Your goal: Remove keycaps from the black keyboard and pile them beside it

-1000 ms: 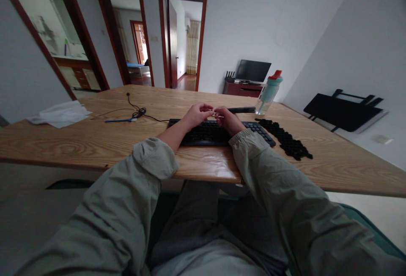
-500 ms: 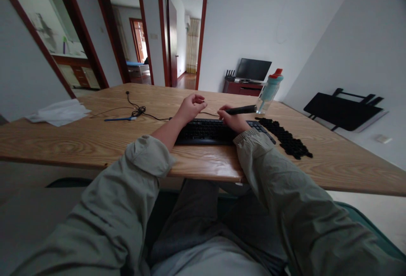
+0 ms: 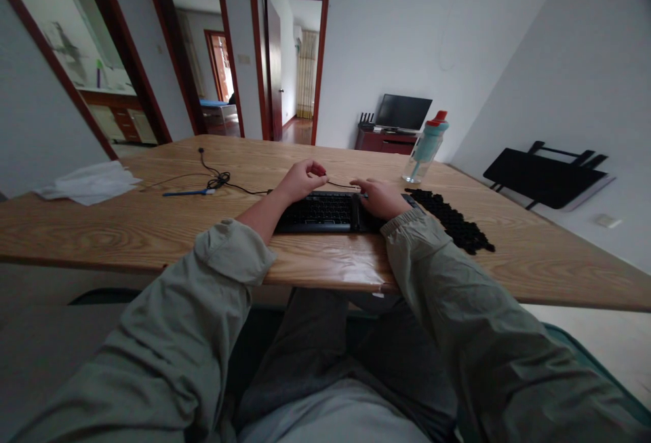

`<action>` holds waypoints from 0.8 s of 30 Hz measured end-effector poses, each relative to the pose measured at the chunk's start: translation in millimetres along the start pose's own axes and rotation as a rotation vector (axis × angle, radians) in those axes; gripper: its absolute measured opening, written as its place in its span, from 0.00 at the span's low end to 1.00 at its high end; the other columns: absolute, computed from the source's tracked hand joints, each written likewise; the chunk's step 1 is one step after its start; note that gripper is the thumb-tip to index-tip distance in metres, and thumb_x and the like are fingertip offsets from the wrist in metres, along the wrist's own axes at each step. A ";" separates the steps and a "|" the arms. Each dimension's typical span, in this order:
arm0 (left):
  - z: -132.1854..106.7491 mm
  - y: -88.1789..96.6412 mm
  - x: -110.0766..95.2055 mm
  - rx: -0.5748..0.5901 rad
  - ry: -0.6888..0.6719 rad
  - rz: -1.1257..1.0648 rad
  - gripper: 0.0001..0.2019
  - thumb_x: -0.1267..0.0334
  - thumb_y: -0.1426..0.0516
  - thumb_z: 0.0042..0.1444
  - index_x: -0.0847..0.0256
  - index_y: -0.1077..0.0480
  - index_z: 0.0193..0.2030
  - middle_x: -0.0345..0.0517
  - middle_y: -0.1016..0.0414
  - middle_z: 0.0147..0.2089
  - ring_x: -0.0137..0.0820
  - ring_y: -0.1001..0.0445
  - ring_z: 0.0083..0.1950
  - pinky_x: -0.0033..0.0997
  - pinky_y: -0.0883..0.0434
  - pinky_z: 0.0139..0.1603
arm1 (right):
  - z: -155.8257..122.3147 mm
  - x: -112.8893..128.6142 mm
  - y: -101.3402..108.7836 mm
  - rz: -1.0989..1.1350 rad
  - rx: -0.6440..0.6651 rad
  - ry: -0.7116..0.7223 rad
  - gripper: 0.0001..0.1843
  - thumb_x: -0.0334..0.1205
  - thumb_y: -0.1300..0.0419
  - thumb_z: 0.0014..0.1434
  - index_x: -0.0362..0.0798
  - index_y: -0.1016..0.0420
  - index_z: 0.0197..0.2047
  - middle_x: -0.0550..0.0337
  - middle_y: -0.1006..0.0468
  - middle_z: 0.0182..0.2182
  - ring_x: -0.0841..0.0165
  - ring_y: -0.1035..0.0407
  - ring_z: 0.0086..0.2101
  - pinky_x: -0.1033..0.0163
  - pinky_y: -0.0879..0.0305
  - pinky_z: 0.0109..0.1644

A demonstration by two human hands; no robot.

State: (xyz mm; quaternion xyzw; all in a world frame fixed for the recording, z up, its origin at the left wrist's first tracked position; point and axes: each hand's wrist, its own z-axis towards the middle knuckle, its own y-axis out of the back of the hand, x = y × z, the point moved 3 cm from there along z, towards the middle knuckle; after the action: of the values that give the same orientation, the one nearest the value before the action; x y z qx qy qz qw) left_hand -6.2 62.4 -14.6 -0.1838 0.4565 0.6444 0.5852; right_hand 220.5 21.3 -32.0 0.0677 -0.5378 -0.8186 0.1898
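A black keyboard lies before me near the table's front edge. Over its far edge, my left hand is closed in a pinch; whatever is between its fingertips is too small to name. My right hand hovers palm down above the right half of the keyboard, fingers reaching left and apart as far as they show, its thumb hidden. Just left of that palm, a thick black pen-shaped tool points toward me across the keys. It seems to rest there, apart from the fingers.
To the right lies a strip of small black pieces, with a water bottle behind it. Leftward are a coiled cable, a blue thin-handled tool and crumpled white sheets. The wooden table ends close to my lap.
The black pen-shaped tool, which stuck out rightward from my right hand, now lies across the keys. My right hand has shifted slightly right and down; my left hand has barely moved.
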 end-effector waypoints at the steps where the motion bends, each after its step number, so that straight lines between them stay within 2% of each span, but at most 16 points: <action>1: -0.9 -2.8 -0.7 0.035 0.002 -0.001 0.10 0.63 0.34 0.48 0.64 0.26 0.36 0.46 0.23 0.36 0.29 0.29 0.35 0.31 0.31 0.41 | -1.4 1.5 2.1 0.006 -0.001 -0.002 0.31 0.30 0.43 0.56 0.50 0.30 0.63 0.49 0.22 0.46 0.58 0.28 0.43 0.56 0.35 0.48; 3: -2.4 -8.2 -1.3 0.103 0.008 -0.014 0.11 0.62 0.34 0.49 0.65 0.24 0.38 0.47 0.22 0.37 0.30 0.27 0.37 0.33 0.30 0.42 | -5.7 6.8 8.7 0.058 -0.033 0.004 0.33 0.30 0.44 0.56 0.49 0.33 0.65 0.49 0.22 0.46 0.58 0.28 0.44 0.56 0.35 0.50; 7: -5.2 -18.8 -3.0 0.211 0.002 -0.088 0.15 0.58 0.34 0.50 0.64 0.22 0.42 0.48 0.19 0.39 0.32 0.25 0.39 0.34 0.29 0.44 | -22.6 32.1 26.2 0.212 -0.129 0.080 0.28 0.33 0.44 0.59 0.49 0.31 0.63 0.52 0.22 0.46 0.62 0.28 0.41 0.59 0.34 0.47; 12: -12.4 -30.5 -14.1 0.299 -0.021 -0.175 0.18 0.56 0.32 0.47 0.65 0.25 0.40 0.47 0.21 0.36 0.32 0.25 0.38 0.33 0.28 0.42 | -49.0 60.7 38.7 0.188 -0.162 0.143 0.23 0.41 0.41 0.61 0.51 0.27 0.60 0.51 0.22 0.45 0.61 0.28 0.39 0.59 0.34 0.43; 16: -22.8 -44.7 -27.3 0.368 -0.050 -0.228 0.17 0.56 0.31 0.46 0.65 0.27 0.37 0.46 0.23 0.35 0.31 0.25 0.37 0.32 0.29 0.40 | -61.2 62.7 45.1 0.220 -0.187 0.154 0.17 0.39 0.42 0.62 0.52 0.24 0.54 0.52 0.21 0.45 0.62 0.28 0.40 0.58 0.35 0.45; 20: -43.7 -61.3 -50.9 0.458 -0.048 -0.236 0.17 0.57 0.32 0.46 0.64 0.27 0.39 0.47 0.22 0.35 0.30 0.25 0.35 0.31 0.29 0.37 | -78.4 62.3 57.8 0.199 -0.163 0.140 0.11 0.40 0.40 0.60 0.51 0.23 0.46 0.55 0.20 0.38 0.63 0.28 0.35 0.60 0.35 0.41; 22: -62.0 -59.9 -69.7 0.444 -0.049 -0.185 0.18 0.56 0.32 0.47 0.62 0.26 0.43 0.47 0.22 0.37 0.30 0.26 0.34 0.30 0.30 0.35 | -96.3 57.9 67.9 0.199 -0.164 0.102 0.09 0.42 0.38 0.59 0.52 0.22 0.43 0.56 0.21 0.33 0.65 0.29 0.30 0.60 0.35 0.38; 24: -87.4 -49.0 -90.7 0.396 -0.069 -0.111 0.17 0.55 0.34 0.51 0.57 0.25 0.46 0.47 0.21 0.41 0.30 0.26 0.34 0.31 0.30 0.35 | -122.7 44.4 78.9 0.234 -0.190 0.037 0.09 0.46 0.38 0.59 0.54 0.22 0.42 0.58 0.22 0.29 0.67 0.31 0.26 0.60 0.35 0.34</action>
State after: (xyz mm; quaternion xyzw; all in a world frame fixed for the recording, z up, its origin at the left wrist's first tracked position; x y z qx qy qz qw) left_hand 35.5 -66.0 -8.0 -0.0678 0.5434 0.5147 0.6597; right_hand 237.2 -128.2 -7.0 0.0013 -0.4587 -0.8367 0.2992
